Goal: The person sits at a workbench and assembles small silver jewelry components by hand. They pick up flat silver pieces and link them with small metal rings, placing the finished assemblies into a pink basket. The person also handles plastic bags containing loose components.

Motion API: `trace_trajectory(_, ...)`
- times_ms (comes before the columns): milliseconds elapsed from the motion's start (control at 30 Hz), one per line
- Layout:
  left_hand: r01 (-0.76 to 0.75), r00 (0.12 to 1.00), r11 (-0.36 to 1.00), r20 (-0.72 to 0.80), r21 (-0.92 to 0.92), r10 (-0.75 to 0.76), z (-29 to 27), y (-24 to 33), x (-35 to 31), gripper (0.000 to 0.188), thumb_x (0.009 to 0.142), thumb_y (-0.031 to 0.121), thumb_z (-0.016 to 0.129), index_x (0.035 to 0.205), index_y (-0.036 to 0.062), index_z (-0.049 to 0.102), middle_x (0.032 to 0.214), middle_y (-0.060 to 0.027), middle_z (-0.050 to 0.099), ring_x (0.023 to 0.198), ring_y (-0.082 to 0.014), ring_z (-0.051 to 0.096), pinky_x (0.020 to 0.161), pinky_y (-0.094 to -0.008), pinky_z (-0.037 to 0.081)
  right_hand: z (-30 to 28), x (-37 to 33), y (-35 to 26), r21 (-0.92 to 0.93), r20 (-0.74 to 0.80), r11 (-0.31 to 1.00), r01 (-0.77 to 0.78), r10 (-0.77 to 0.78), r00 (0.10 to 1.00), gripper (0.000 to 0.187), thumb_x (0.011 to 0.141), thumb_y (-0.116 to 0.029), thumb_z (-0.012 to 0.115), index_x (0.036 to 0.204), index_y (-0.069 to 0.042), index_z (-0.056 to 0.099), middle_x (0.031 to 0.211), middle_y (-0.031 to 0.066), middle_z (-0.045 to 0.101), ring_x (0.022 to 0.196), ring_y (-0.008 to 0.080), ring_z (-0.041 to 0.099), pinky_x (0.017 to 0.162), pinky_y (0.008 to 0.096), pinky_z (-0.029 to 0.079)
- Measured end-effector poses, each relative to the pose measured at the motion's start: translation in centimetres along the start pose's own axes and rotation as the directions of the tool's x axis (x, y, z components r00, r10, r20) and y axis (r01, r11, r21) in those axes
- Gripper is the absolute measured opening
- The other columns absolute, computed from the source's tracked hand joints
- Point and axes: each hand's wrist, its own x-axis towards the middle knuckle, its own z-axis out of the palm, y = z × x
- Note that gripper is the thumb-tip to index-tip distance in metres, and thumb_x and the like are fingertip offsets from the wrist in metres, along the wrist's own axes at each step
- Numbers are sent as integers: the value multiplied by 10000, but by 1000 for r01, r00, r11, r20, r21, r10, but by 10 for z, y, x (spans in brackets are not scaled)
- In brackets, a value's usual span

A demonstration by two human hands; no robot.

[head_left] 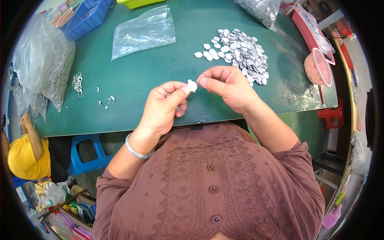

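Note:
Between the thumb and forefinger of my left hand (161, 105) is a small, round, silvery-white metal charm (192, 85). Its other fingers curl into the palm, where a bit of something pale and metallic shows, too small to name. My right hand (231, 87) is just to the right of the charm, thumb and forefinger pinched together. Whatever that pinch holds, if anything, is too small to make out. Beyond my right hand lies a loose heap of similar silvery oval charms (245, 54), a few strayed to its left side.
Left on the green table (140, 92) lie several metal rings (78, 84) and small scraps (111, 99). A bulging clear bag of rings (60, 76) stands beyond. A flat plastic bag (145, 32), blue crate (86, 20) and pink basket (319, 67) sit around. A person in yellow (29, 158) is at left.

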Motion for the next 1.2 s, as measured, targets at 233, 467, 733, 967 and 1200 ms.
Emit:
trace_trajectory(233,-101,983,986,-139,132,120,-42,21,-5,58,812,87,581,793,32,585,589,7,490,493,-59,439,403,-178,311,-7,8,15,-518,57,822,237,-243,968,109,764,-92,586,824,-12,630,780,66,564,662,177,548,612,280,444)
trace_trajectory(467,-6,987,984,-155,179,35,-48,15,-11,80,818,102,584,808,22,586,591,5,501,470,-42,422,401,-164,307,12,29,16,-770,273,475,426,-357,893,136,718,-97,618,845,-60,649,782,86,549,810,266,544,691,356,450)
trace_trajectory(733,-44,981,817,-131,575,145,-47,19,-9,102,823,108,578,799,14,608,591,42,505,501,-22,424,440,-163,327,22,42,24,-748,419,367,553,-386,822,117,696,-113,627,807,-88,647,776,83,536,797,268,535,696,369,439)
trace_trajectory(967,-71,968,443,-46,894,248,-78,39,0,115,801,78,566,765,-26,601,550,33,475,500,-33,390,443,-208,320,54,67,32,-680,561,219,700,-458,689,95,711,-165,611,785,-106,615,764,70,531,791,266,534,676,375,423)
trace_trajectory(1200,25,947,410,-153,912,283,-81,53,-3,146,792,107,598,792,-38,617,591,-44,559,535,-85,463,499,-244,388,19,69,9,-819,471,66,570,-491,733,97,659,-83,535,744,-78,581,773,96,539,802,285,540,695,389,443)
